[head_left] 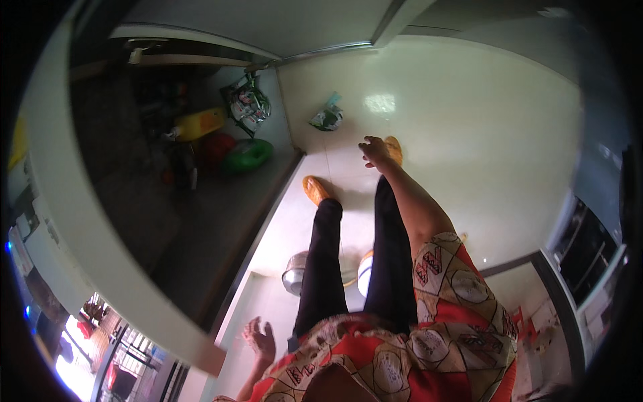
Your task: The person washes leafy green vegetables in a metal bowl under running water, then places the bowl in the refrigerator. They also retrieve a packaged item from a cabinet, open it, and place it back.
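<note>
The right hand (375, 151) hangs at the end of an outstretched bare arm, fingers loosely spread and holding nothing. It shows just above the orange slipper (395, 149) on the forward foot. The left hand (260, 338) is low at the picture's lower edge, fingers splayed and likewise empty, close to the white edge of an open cabinet door (100, 234).

Nearest the right hand among loose things is a small crumpled green-and-white plastic packet (327, 118), lying on the glossy cream tiled floor (469, 147) near the corner by the cabinet. In my judgement it could slip underfoot on such a shiny floor. A 2nd orange slipper (315, 189) is planted beside the cabinet's threshold.

Behind the legs, a shiny steel pot (293, 273) and a white round container (364, 273) sit on the floor; a backward step could well knock them over.

Inside the dark cabinet, a yellow rectangular jug (199, 123) lies on its side, below it a red rounded object (218, 147) and a green ring-shaped object (248, 155). A bundle of shiny printed pouches in a clear bag (249, 104) hangs at the cabinet's inner corner; its print is too blurred to tell.
</note>
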`<state>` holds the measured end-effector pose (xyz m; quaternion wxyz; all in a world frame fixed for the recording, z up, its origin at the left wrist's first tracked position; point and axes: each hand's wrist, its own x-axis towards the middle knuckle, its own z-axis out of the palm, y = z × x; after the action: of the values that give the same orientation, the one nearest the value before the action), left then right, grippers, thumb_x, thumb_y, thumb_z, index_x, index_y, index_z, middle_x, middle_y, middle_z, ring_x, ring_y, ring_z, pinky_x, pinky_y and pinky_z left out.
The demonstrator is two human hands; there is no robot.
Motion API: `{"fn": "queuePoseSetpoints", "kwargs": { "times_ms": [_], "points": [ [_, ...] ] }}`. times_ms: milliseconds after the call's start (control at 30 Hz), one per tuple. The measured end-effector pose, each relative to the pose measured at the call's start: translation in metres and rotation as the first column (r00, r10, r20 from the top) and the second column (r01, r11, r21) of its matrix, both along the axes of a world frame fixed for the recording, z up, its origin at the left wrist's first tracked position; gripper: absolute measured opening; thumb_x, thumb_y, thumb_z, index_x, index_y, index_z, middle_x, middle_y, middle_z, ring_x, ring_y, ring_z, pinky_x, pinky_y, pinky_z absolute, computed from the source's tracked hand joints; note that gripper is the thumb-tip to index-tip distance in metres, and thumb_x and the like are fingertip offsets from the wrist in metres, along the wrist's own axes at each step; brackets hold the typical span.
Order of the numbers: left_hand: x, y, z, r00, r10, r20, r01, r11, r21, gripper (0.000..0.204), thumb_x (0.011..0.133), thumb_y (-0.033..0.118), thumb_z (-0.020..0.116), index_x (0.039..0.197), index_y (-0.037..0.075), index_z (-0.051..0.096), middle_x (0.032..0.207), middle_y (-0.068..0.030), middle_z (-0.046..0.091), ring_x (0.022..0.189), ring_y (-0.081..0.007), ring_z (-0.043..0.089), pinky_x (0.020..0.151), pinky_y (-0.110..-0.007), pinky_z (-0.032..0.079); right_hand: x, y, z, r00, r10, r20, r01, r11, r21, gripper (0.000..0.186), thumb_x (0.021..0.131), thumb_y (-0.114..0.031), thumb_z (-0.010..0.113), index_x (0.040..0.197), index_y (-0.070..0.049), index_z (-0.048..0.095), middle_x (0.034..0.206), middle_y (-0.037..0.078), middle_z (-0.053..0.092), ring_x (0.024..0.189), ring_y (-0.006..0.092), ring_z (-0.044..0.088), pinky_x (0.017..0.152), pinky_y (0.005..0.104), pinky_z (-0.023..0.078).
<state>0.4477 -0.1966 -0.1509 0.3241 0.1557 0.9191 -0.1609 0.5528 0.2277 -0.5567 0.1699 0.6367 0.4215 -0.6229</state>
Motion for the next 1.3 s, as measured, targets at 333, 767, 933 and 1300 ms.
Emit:
{"fn": "queuePoseSetpoints", "kwargs": {
  "times_ms": [333, 767, 933, 1300],
  "points": [
    [0.026, 0.141, -0.138, 0.991, 0.015, 0.132, -0.08, 0.857, 0.508, 0.028, 0.071, -0.006, 0.059, 0.098, 0.0, 0.059, 0.094, -0.0162, 0.062, 0.087, -0.0319, 0.061, 0.078, -0.036, 0.049, -0.083, -0.007, -0.203, 0.999, 0.017, -0.037, -0.006, 0.964, 0.265, 0.069, 0.075, -0.049, 0.058, 0.12, 0.002, 0.049, 0.113, 0.025, 0.056, 0.104, 0.0381, 0.056, 0.089, 0.0404, 0.044],
    [0.005, 0.177, -0.195, 0.914, 0.172, 0.368, -0.39, 0.625, 0.676, 0.025, 0.081, -0.001, 0.059, 0.106, 0.0, 0.056, 0.094, -0.0136, 0.06, 0.083, -0.0251, 0.059, 0.074, -0.032, 0.046, -0.062, -0.028, -0.074, 0.857, 0.512, -0.065, -0.346, 0.663, 0.664, 0.021, 0.082, -0.016, 0.049, 0.09, 0.0, 0.061, 0.078, 0.023, 0.062, 0.074, 0.0397, 0.061, 0.068, 0.0469, 0.048],
    [-0.006, 0.222, -0.229, 0.259, 0.6, 0.757, -0.951, 0.022, 0.307, 0.069, 0.085, 0.05, 0.053, 0.135, 0.006, 0.034, 0.128, -0.0137, 0.042, 0.102, -0.0249, 0.053, 0.071, -0.037, 0.051, -0.017, -0.037, 0.102, 0.743, 0.56, -0.365, -0.172, 0.688, 0.705, 0.017, 0.076, -0.006, 0.058, 0.092, -0.002, 0.059, 0.079, 0.015, 0.06, 0.07, 0.0312, 0.059, 0.063, 0.0391, 0.05],
    [0.007, 0.291, -0.128, -0.349, 0.111, 0.931, -0.871, -0.406, -0.278, 0.051, 0.081, 0.052, 0.051, 0.096, 0.004, 0.059, 0.082, -0.01, 0.063, 0.076, -0.0291, 0.061, 0.076, -0.044, 0.051, 0.029, -0.029, 0.319, 0.404, 0.746, -0.529, -0.025, 0.587, 0.809, 0.045, 0.065, -0.011, 0.074, 0.106, -0.003, 0.057, 0.095, 0.011, 0.06, 0.083, 0.0289, 0.059, 0.072, 0.0366, 0.049]
  ]
}}
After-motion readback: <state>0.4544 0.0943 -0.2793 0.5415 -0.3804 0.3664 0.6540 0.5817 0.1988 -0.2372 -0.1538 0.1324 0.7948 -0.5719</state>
